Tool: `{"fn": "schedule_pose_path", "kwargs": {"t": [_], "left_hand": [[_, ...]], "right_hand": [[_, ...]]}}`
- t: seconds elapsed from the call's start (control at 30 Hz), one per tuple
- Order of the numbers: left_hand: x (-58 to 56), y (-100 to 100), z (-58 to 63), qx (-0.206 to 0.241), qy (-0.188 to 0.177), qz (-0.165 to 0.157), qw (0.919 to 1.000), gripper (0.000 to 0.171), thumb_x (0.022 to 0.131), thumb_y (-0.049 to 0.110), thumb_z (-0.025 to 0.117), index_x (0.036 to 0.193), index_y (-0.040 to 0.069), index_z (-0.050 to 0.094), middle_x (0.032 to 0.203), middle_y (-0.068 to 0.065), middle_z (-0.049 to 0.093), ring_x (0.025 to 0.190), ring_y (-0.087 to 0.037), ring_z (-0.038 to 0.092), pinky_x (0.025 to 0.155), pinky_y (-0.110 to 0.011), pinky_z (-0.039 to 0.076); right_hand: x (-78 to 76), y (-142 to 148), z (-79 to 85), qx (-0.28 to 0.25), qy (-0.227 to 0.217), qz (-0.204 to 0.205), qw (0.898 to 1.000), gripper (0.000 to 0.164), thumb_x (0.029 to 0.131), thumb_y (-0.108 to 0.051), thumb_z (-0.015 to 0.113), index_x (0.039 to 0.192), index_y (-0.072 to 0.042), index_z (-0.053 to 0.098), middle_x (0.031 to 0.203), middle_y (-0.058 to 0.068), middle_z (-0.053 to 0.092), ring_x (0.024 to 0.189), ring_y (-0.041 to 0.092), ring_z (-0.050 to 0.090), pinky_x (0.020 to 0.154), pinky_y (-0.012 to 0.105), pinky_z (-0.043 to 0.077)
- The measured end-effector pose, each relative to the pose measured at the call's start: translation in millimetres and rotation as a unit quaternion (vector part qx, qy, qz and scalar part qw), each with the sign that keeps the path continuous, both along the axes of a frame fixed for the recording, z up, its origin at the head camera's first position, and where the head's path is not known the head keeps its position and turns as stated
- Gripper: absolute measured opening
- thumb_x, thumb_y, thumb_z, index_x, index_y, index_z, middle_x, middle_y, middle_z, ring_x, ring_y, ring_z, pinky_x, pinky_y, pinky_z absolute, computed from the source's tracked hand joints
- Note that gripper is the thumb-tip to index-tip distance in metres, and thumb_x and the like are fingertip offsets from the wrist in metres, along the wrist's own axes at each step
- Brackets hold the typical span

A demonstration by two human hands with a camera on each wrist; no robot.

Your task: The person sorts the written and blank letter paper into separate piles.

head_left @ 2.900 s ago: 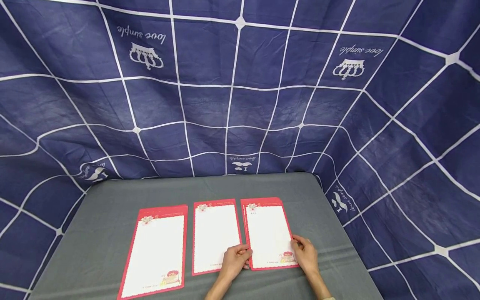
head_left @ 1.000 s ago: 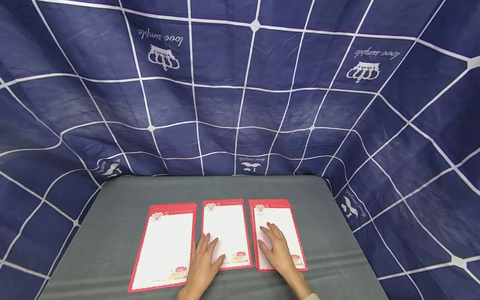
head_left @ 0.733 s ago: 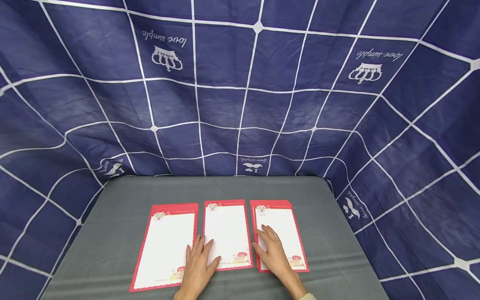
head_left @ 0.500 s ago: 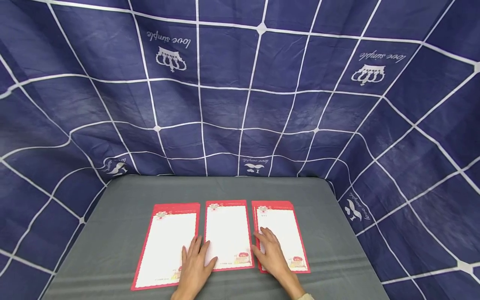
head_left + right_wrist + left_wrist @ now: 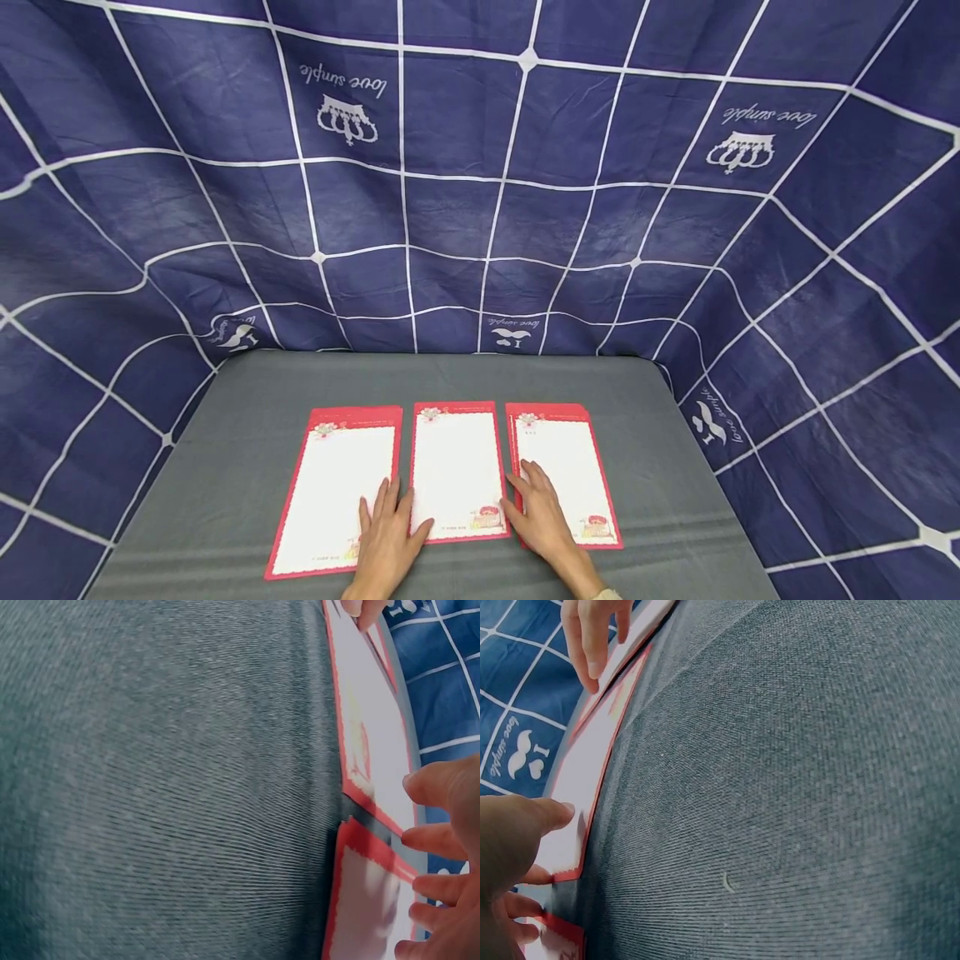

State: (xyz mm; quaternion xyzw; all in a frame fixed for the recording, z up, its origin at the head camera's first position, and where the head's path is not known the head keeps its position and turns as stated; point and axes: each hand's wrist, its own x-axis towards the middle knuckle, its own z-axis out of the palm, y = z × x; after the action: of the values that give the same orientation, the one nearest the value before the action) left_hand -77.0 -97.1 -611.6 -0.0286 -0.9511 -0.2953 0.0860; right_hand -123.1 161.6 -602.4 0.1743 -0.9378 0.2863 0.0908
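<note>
Three sets of white sheets with red borders lie in a row on a grey cloth-covered table. The left stack [image 5: 337, 487] shows layered red top edges. The middle sheet [image 5: 456, 467] has a flower at the top and a small drawing at the bottom; how many lie under it I cannot tell. The right stack [image 5: 566, 471] shows offset edges on its left side. My left hand [image 5: 386, 542], fingers spread, is over the gap between the left stack and the middle sheet. My right hand [image 5: 542, 512] is over the right stack's left edge, fingers loosely bent, gripping nothing.
The grey table [image 5: 450, 375] extends behind and beside the sheets. A navy curtain [image 5: 450, 217] with white grid lines hangs behind it and along its sides. In the left wrist view, a small pale curved speck [image 5: 728, 882] lies on the cloth.
Earlier both hands held the right stack's side edges. The left hand then moved left, and the right hand came over the sheet, then drifted to its left edge. The view has shifted slightly.
</note>
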Motion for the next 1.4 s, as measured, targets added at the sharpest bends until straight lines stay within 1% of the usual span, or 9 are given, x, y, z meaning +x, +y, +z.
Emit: {"fn": "schedule_pose_path", "kwargs": {"t": [0.2,0.33,0.53,0.67,0.83,0.97,1.07,1.2,1.4], "left_hand": [[0.2,-0.5,0.0,0.007,-0.002,0.003,1.0000,0.065,0.084,0.032,0.080,0.125,-0.014,0.058,0.142,-0.034,0.044,0.139,-0.048,0.030,0.108,-0.071,0.010],[0.1,0.1,-1.4,0.006,0.000,0.003,1.0000,0.063,0.084,0.032,0.080,0.124,-0.012,0.059,0.142,-0.033,0.044,0.139,-0.047,0.030,0.108,-0.070,0.011],[-0.5,1.8,-3.1,0.010,0.005,0.008,0.9999,0.062,0.083,0.031,0.081,0.124,-0.011,0.061,0.140,-0.032,0.046,0.138,-0.046,0.032,0.109,-0.069,0.011],[-1.1,2.3,-3.1,0.019,0.010,0.011,0.9997,0.061,0.083,0.030,0.081,0.123,-0.012,0.061,0.140,-0.033,0.046,0.138,-0.047,0.033,0.109,-0.069,0.011],[-1.2,3.0,-2.3,0.040,0.020,0.016,0.9989,0.059,0.083,0.029,0.080,0.120,-0.013,0.062,0.140,-0.034,0.046,0.137,-0.047,0.034,0.109,-0.069,0.012],[-1.3,5.0,-0.4,0.051,0.032,0.019,0.9980,0.058,0.082,0.030,0.081,0.117,-0.014,0.064,0.138,-0.034,0.048,0.135,-0.049,0.037,0.108,-0.070,0.013],[-1.0,6.6,1.4,0.056,0.038,0.021,0.9975,0.058,0.081,0.029,0.081,0.116,-0.014,0.064,0.136,-0.035,0.049,0.133,-0.049,0.039,0.108,-0.071,0.013],[-1.1,7.3,3.5,0.061,0.026,0.025,0.9975,0.058,0.083,0.029,0.080,0.117,-0.015,0.063,0.135,-0.035,0.051,0.133,-0.049,0.040,0.108,-0.071,0.013],[-1.3,7.5,2.6,0.069,0.017,0.024,0.9972,0.057,0.084,0.029,0.080,0.117,-0.014,0.064,0.134,-0.035,0.051,0.132,-0.051,0.039,0.108,-0.071,0.012]], "right_hand": [[2.0,-0.4,-4.7,0.003,0.029,-0.001,1.000,0.039,0.083,-0.016,0.078,0.112,0.008,0.069,0.133,0.031,0.053,0.129,0.049,0.043,0.105,0.059,0.035],[3.2,-1.5,-7.7,0.010,0.042,-0.004,0.999,0.039,0.082,-0.016,0.078,0.112,0.008,0.069,0.134,0.031,0.052,0.129,0.050,0.043,0.104,0.062,0.034],[4.0,-5.6,-10.5,0.003,0.026,-0.005,1.000,0.041,0.085,-0.019,0.076,0.114,0.009,0.068,0.137,0.031,0.049,0.130,0.051,0.040,0.102,0.069,0.031],[3.8,-7.7,-10.9,-0.005,0.024,-0.004,1.000,0.043,0.084,-0.019,0.076,0.114,0.009,0.067,0.136,0.031,0.050,0.130,0.050,0.042,0.101,0.070,0.032],[4.6,-10.2,-11.9,-0.010,0.033,-0.004,0.999,0.044,0.083,-0.019,0.077,0.114,0.010,0.067,0.134,0.030,0.052,0.128,0.050,0.043,0.100,0.071,0.032],[5.5,-13.4,-13.4,-0.023,0.034,-0.011,0.999,0.043,0.082,-0.018,0.078,0.111,0.012,0.067,0.134,0.031,0.051,0.129,0.051,0.041,0.100,0.072,0.030],[6.0,-16.7,-14.9,-0.044,0.024,-0.019,0.999,0.043,0.081,-0.017,0.077,0.111,0.013,0.066,0.136,0.032,0.049,0.131,0.052,0.038,0.103,0.071,0.026],[7.5,-21.3,-15.5,-0.071,0.001,-0.026,0.997,0.047,0.081,-0.016,0.076,0.114,0.015,0.064,0.139,0.032,0.045,0.135,0.051,0.034,0.107,0.069,0.021],[7.6,-24.2,-12.2,-0.072,-0.009,-0.052,0.996,0.051,0.082,-0.017,0.077,0.118,0.016,0.061,0.144,0.035,0.039,0.139,0.051,0.027,0.111,0.067,0.017]]}}
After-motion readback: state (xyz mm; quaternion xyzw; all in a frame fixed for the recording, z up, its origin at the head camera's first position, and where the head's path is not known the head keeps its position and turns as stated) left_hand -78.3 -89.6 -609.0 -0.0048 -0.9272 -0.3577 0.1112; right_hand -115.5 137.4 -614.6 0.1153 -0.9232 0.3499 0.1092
